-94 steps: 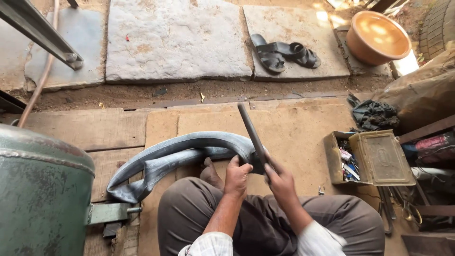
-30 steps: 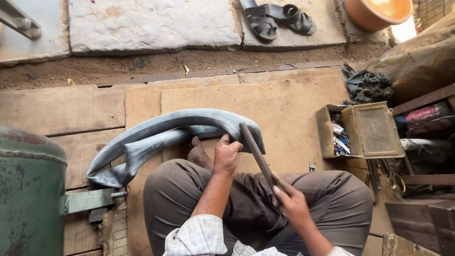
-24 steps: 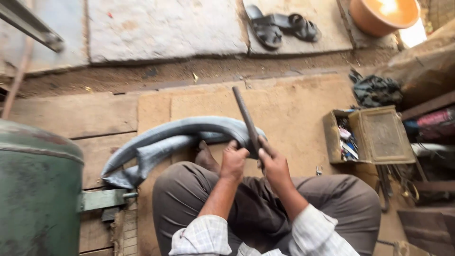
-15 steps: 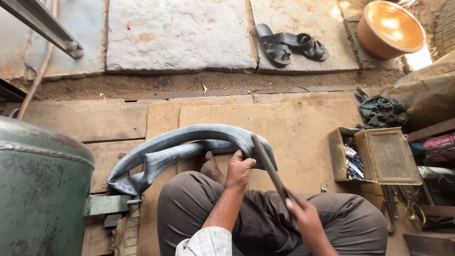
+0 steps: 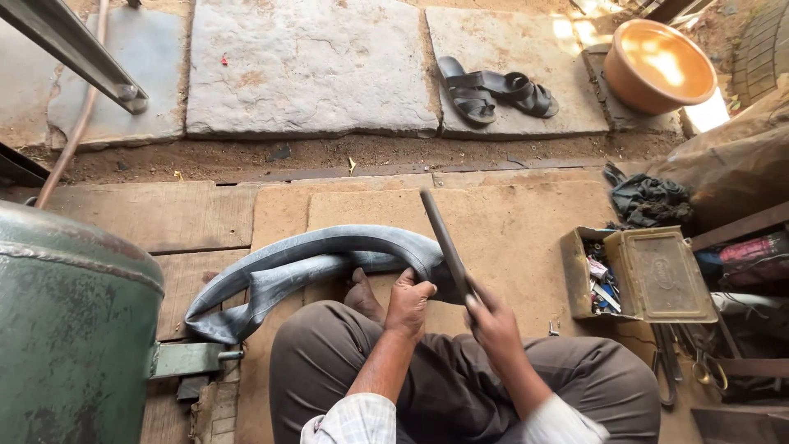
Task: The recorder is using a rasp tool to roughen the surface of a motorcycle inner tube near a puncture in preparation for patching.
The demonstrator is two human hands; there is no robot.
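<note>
The left hand [image 5: 408, 300] grips the bend of a grey inner tube [image 5: 308, 263] lying on the wooden floor [image 5: 509, 218] before the crossed legs. The right hand [image 5: 491, 316] is closed around a flat dark file [image 5: 444, 242], laid against the tube. At the floor's right edge an open metal box [image 5: 657, 275] holds small tools. A green tank [image 5: 70, 321] crowds the left edge; bare boards lie ahead.
</note>
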